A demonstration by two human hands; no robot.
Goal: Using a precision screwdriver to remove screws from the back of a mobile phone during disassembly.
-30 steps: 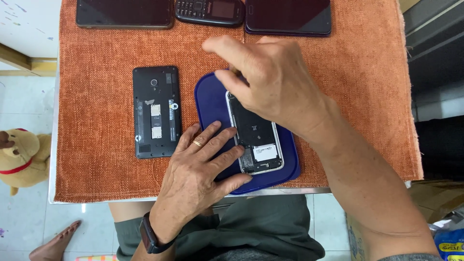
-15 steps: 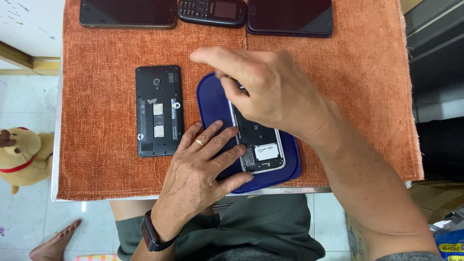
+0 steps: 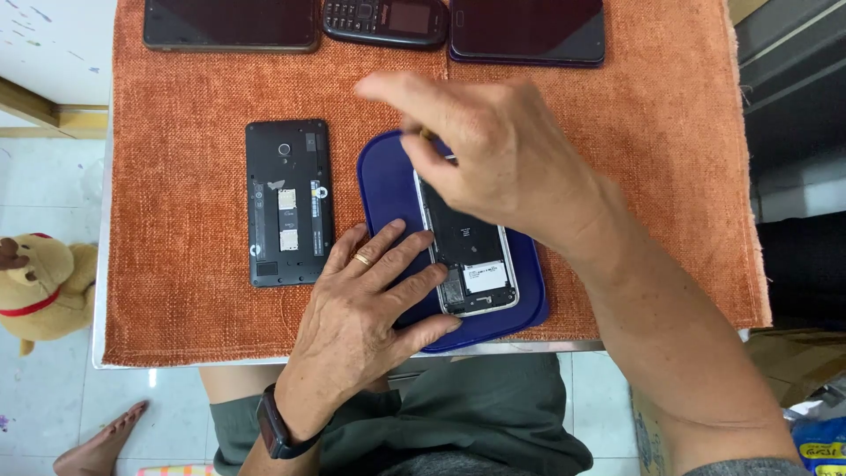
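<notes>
Right hand (image 3: 493,167) risen and shifted toward ten o'clock since a second ago, fingers pinched — perhaps on a small tool. Left hand (image 3: 370,308) flat, open, bracing backless white-framed smartphone (image 3: 471,260) on dark blue oval mat (image 3: 388,176) — work ongoing.

There is just one view. The camera sits on the person's head and looks almost straight down at the orange cloth (image 3: 176,203) on the table. It is close, so the cloth fills most of the picture. The far edge of the cloth is at the top. The near edge is at the bottom, by the person's lap.
</notes>
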